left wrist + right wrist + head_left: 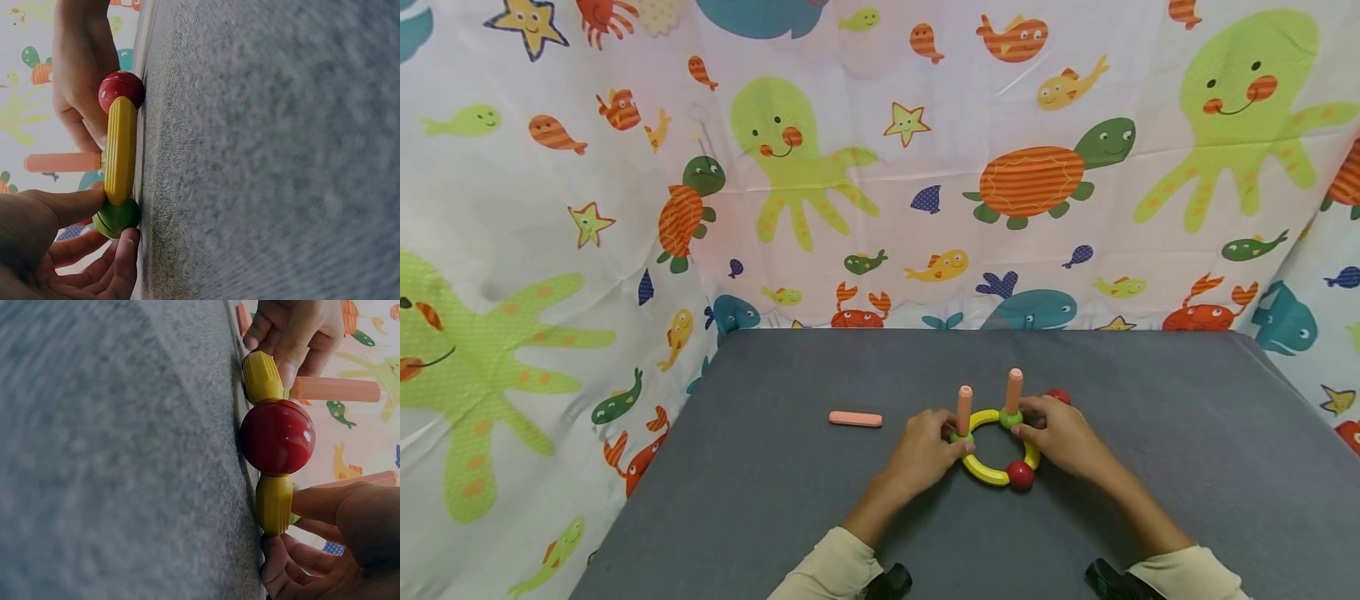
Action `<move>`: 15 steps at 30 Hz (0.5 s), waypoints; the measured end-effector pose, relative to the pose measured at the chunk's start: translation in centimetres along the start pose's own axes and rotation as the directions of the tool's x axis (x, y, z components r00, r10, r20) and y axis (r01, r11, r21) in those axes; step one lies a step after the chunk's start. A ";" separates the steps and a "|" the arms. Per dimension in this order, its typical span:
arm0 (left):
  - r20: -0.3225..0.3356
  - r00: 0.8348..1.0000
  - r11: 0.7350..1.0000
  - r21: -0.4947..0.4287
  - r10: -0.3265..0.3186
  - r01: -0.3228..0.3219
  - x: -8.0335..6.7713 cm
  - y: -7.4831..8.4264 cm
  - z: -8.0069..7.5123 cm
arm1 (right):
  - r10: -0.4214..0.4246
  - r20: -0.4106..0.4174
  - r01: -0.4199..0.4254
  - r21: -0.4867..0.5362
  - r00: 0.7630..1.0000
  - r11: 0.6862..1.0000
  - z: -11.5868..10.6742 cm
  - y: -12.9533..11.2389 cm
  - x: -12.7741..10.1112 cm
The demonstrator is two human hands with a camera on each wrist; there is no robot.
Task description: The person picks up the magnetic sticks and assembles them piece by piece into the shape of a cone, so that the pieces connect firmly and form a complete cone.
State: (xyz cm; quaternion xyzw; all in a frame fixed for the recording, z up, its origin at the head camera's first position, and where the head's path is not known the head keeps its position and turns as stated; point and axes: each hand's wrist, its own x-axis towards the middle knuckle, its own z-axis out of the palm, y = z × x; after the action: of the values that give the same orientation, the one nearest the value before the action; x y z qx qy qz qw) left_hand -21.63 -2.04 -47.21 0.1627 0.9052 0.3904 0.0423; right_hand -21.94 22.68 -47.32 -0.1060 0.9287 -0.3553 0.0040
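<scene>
On the grey table lies a toy ring of curved yellow pieces [983, 473] joined by balls. A green ball [961, 437] at its left bears an upright peach stick [964, 408], and a second green ball [1011, 419] at the back bears another upright stick [1014, 389]. My left hand [927, 450] pinches the left green ball between thumb and fingers. With thumb and fingers, my right hand [1063, 437] grips the ring's right side by the back green ball. A red ball [1020, 475] sits at the ring's front.
A loose peach stick [855, 419] lies flat on the table, left of the ring. Another red ball [1059, 396] shows partly behind my right hand. A curtain [865, 183] printed with sea animals hangs behind the grey table [775, 500].
</scene>
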 end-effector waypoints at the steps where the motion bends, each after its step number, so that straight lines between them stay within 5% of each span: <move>1: -0.004 1.000 1.000 0.002 0.001 -0.001 0.0 0.0 0.0 | -0.003 -0.002 0.003 -0.001 1.000 1.000 0.0 0.1 0.0; 15: -0.014 1.000 0.999 -0.029 0.019 -0.020 1.0 -0.1 -0.1 | 0.028 -0.025 -0.027 0.030 0.999 0.999 -0.6 0.2 -1.3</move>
State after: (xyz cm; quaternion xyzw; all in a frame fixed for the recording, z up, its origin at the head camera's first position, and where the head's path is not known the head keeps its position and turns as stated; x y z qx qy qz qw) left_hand -22.60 -1.82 -47.20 0.1682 0.8979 0.4053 0.0346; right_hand -20.72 23.48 -47.09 -0.0887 0.9248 -0.3700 -0.0015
